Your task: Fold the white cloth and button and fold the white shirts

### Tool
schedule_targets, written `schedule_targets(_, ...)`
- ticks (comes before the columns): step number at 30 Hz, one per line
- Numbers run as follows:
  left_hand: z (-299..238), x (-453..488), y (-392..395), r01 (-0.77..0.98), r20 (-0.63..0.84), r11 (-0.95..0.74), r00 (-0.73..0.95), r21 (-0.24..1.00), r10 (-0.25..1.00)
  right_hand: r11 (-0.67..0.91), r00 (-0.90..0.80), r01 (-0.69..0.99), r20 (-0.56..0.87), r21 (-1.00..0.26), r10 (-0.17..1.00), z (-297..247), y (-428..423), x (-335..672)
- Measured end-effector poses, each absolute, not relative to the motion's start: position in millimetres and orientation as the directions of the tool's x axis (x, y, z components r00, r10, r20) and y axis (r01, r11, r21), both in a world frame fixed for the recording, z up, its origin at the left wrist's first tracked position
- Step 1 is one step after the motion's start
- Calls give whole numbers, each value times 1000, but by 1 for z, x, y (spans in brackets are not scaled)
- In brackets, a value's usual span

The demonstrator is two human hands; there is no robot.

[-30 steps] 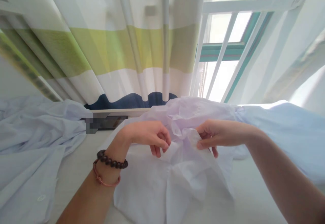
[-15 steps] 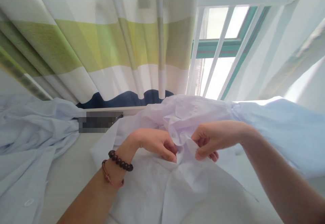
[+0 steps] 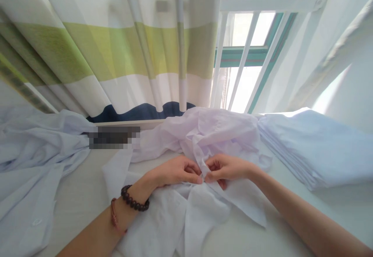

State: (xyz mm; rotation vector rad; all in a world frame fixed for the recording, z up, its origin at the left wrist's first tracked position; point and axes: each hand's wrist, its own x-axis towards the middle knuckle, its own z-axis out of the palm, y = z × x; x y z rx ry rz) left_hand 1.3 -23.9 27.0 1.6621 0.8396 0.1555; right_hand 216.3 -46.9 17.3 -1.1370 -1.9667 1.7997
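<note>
A crumpled white shirt (image 3: pixel 204 206) lies on the pale surface in front of me, bunched up toward the window. My left hand (image 3: pixel 175 170), with a dark bead bracelet and a copper band at the wrist, pinches a fold of the shirt near its middle. My right hand (image 3: pixel 225 167) pinches the same fold right beside it, fingertips almost touching the left's. Both hands are low, down on the cloth.
A stack of folded pale shirts (image 3: pixel 309 148) sits at the right. Loose light-blue shirts (image 3: pixel 35 160) lie heaped at the left. Behind hangs a striped green, white and navy curtain (image 3: pixel 116 55), with a barred window (image 3: pixel 247 55) to its right.
Both hands have dropped lower and drawn together on the shirt's fold. The view shifted, so the folded stack at the right now shows plainly.
</note>
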Motion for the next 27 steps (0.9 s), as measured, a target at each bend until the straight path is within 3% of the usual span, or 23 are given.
schedule_targets(3,23,-2,-36,297,-313,140,686,945,657,-19,-550,310,-196,-950,812,12,-62,213)
schedule_targets(7,23,-5,-47,217,-311,224,582,950,752,-27,-465,284,-163,-958,870,17,-73,213)
schedule_targets(13,36,-16,-63,190,-289,226,433,955,854,-28,-422,231,-126,-973,898,44,-90,214)
schedule_targets(27,10,-1,-64,217,-146,33,532,976,834,126,-360,159,61,-979,931,0,-86,178)
